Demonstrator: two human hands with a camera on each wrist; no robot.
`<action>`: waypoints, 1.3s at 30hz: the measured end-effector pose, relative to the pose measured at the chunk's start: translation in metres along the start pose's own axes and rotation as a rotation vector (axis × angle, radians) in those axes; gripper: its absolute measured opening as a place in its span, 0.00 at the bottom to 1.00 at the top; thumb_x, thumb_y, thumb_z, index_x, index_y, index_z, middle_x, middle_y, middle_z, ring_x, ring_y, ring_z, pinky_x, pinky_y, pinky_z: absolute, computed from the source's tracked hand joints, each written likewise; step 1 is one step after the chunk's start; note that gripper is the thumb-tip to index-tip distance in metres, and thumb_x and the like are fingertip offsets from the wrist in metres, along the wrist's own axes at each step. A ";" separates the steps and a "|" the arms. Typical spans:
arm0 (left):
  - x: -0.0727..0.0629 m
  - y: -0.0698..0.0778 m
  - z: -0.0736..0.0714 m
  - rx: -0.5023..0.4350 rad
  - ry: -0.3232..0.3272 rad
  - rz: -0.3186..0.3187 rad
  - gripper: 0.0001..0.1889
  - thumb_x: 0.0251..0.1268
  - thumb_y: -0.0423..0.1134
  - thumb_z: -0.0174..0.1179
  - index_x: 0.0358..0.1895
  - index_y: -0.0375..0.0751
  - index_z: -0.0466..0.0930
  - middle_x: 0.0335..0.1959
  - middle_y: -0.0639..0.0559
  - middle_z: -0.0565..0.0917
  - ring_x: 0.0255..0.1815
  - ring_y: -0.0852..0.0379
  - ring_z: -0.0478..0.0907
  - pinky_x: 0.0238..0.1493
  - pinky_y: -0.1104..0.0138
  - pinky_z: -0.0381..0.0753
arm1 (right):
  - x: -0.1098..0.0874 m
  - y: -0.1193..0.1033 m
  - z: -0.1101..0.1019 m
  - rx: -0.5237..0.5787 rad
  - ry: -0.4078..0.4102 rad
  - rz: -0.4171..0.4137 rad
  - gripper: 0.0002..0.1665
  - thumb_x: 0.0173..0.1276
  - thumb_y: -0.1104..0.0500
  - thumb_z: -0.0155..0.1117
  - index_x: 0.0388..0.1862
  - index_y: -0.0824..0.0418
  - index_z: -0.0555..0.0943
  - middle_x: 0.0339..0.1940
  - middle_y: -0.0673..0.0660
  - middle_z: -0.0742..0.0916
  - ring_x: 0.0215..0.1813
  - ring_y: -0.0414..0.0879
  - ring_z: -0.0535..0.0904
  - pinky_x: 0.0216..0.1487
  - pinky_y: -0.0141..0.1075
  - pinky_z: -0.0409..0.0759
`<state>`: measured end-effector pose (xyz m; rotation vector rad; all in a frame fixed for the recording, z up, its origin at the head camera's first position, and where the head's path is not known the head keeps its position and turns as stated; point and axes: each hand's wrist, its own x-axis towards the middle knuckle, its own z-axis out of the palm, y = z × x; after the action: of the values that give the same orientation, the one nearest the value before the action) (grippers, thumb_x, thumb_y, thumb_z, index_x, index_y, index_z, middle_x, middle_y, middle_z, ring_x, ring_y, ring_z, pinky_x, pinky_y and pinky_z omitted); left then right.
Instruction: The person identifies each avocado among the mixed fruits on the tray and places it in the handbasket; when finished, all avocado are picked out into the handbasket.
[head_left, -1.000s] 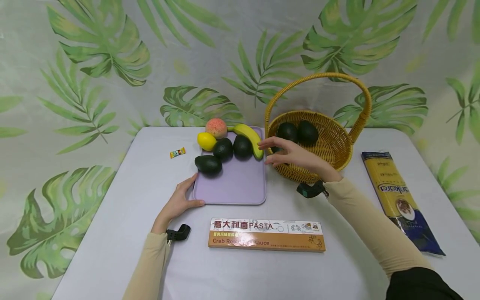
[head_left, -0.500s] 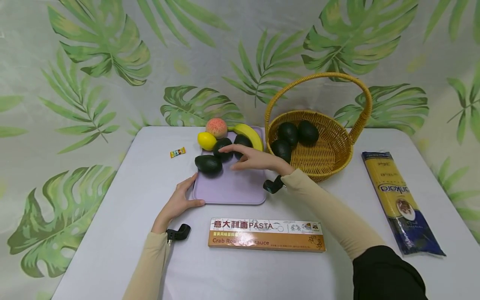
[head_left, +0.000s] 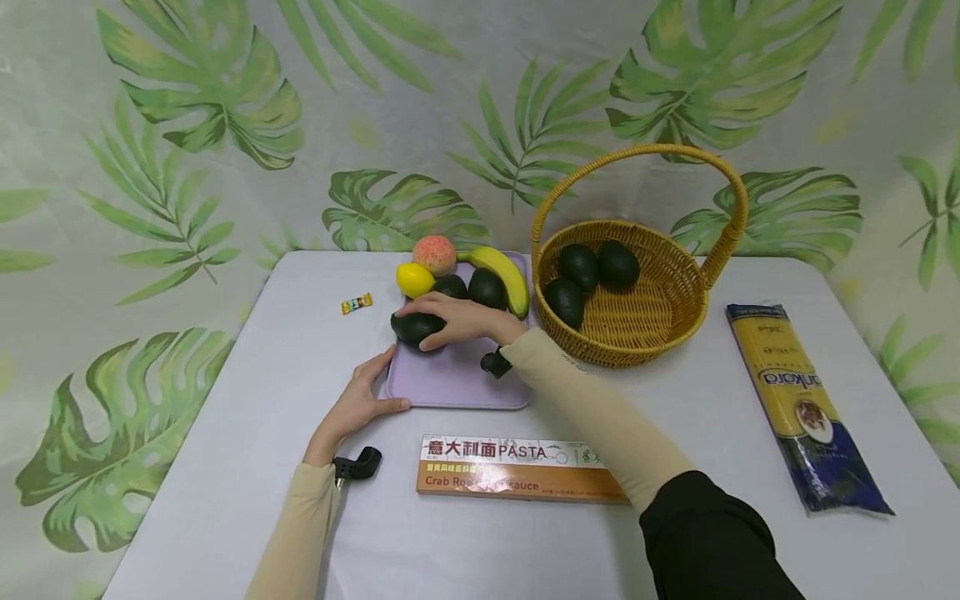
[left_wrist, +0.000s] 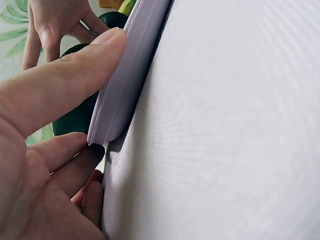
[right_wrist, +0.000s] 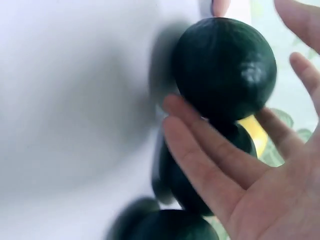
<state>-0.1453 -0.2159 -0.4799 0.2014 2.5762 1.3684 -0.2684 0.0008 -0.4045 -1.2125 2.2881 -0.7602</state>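
My right hand reaches over the dark green avocado at the left of the lilac tray. In the right wrist view its fingers extend along one side of that avocado, between it and the other avocados. The thumb stands apart from the fruit. My left hand grips the tray's near left corner, thumb on the rim and fingers at the side. Two more avocados, a lemon, a peach and a banana lie at the tray's far part.
A wicker basket with a tall handle holds three avocados right of the tray. A pasta box lies in front, partly under the right forearm. A pasta bag is far right, a small wrapped candy left.
My right hand has moved left from the basket's rim, across the tray, to the leftmost avocado. A third avocado in the basket has come into full view. My left hand stays at the tray corner.
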 end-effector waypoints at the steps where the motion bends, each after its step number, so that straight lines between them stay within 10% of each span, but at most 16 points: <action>1: 0.000 0.000 0.000 0.002 0.000 0.002 0.51 0.53 0.44 0.72 0.76 0.41 0.48 0.74 0.35 0.50 0.74 0.39 0.43 0.69 0.41 0.45 | 0.003 -0.001 0.001 -0.024 -0.012 0.018 0.36 0.68 0.53 0.64 0.73 0.49 0.64 0.74 0.58 0.62 0.72 0.48 0.56 0.69 0.47 0.57; 9: 0.000 0.001 -0.001 -0.007 -0.001 0.016 0.51 0.53 0.44 0.72 0.76 0.39 0.48 0.74 0.35 0.51 0.74 0.39 0.43 0.69 0.41 0.45 | 0.011 -0.004 0.008 -0.080 -0.003 0.092 0.31 0.67 0.58 0.64 0.69 0.47 0.69 0.73 0.58 0.64 0.71 0.48 0.59 0.69 0.45 0.59; 19: 0.000 0.001 0.000 0.000 0.002 0.010 0.51 0.52 0.44 0.72 0.76 0.39 0.48 0.74 0.35 0.51 0.74 0.39 0.43 0.69 0.41 0.45 | -0.021 0.000 -0.007 0.101 0.086 -0.052 0.31 0.67 0.57 0.64 0.69 0.52 0.70 0.70 0.54 0.69 0.66 0.47 0.63 0.65 0.41 0.63; 26: 0.001 0.001 0.000 -0.016 0.003 0.011 0.52 0.51 0.41 0.72 0.76 0.38 0.48 0.74 0.35 0.50 0.74 0.39 0.42 0.70 0.43 0.44 | -0.076 0.003 -0.028 0.332 0.063 -0.017 0.31 0.68 0.53 0.62 0.70 0.49 0.69 0.66 0.58 0.68 0.43 0.51 0.77 0.40 0.42 0.81; 39: 0.002 -0.001 0.001 -0.016 0.005 0.007 0.52 0.51 0.41 0.72 0.76 0.37 0.48 0.74 0.34 0.50 0.74 0.38 0.42 0.70 0.43 0.43 | -0.214 0.037 -0.066 0.327 0.267 0.167 0.32 0.69 0.54 0.62 0.71 0.47 0.67 0.69 0.57 0.65 0.45 0.54 0.79 0.46 0.48 0.79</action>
<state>-0.1467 -0.2157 -0.4816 0.2050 2.5700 1.3939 -0.2198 0.2167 -0.3526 -0.8024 2.3130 -1.2355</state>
